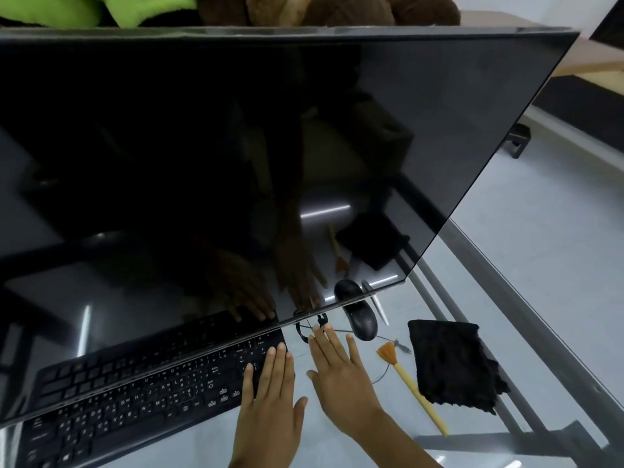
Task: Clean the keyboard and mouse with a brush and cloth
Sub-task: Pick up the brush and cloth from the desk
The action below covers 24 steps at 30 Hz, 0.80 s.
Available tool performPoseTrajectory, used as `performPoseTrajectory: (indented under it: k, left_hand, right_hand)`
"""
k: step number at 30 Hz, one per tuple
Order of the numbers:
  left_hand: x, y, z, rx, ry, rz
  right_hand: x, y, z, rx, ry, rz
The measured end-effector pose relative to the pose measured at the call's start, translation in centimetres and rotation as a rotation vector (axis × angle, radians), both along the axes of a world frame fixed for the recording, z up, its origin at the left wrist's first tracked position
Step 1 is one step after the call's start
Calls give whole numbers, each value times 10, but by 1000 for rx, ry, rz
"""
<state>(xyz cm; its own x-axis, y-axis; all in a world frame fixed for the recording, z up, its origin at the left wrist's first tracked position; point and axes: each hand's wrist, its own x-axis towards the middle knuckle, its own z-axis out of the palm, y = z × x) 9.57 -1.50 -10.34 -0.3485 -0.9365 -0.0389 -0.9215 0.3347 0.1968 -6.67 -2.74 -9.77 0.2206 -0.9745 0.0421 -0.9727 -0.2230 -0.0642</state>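
A black keyboard (pixel 135 393) lies at the lower left of the glass desk (pixel 574 265), its far edge hidden under the big screen. My left hand (pixel 270 400) rests flat with fingers spread on the keyboard's right end. Just to its right, my right hand (pixel 341 376) lies open on the glass, holding nothing, fingertips near a coiled cable. A black mouse (pixel 361 319) sits beyond that hand, partly under the screen's lower edge. A small brush (pixel 410 386) with a yellow handle and orange bristles lies right of my right hand. A black cloth (pixel 452 363) lies beside the brush.
A large dark monitor (pixel 236 146) fills most of the view and reflects the hands, mouse, brush and cloth. A thin cable (pixel 381 376) runs from the mouse across the glass. The desk's metal frame (pixel 526 423) runs along the right. Green and brown fabric shows above the monitor.
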Motion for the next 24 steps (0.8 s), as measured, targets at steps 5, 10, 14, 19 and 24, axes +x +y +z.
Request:
performPoseTrajectory:
  k: [5,10,14,19,24]
  left_hand:
    - [-37,-13,23,-37,35,-125]
    - [-112,-26,59,124,74,-146]
    - [-165,-32,58,309,121,-56]
    - [-201,-38,39,470,90,58]
    - [-215,-37,38,524,91,112]
  right_hand:
    - [-37,3,26,-136,-79,-92]
    - [-105,10,42,-132,-95,-309]
    - [-156,20,45,-50,-85,-515]
    - [-197,35,39,31,-105,-752]
    - [-212,42,31,132,-194,-917]
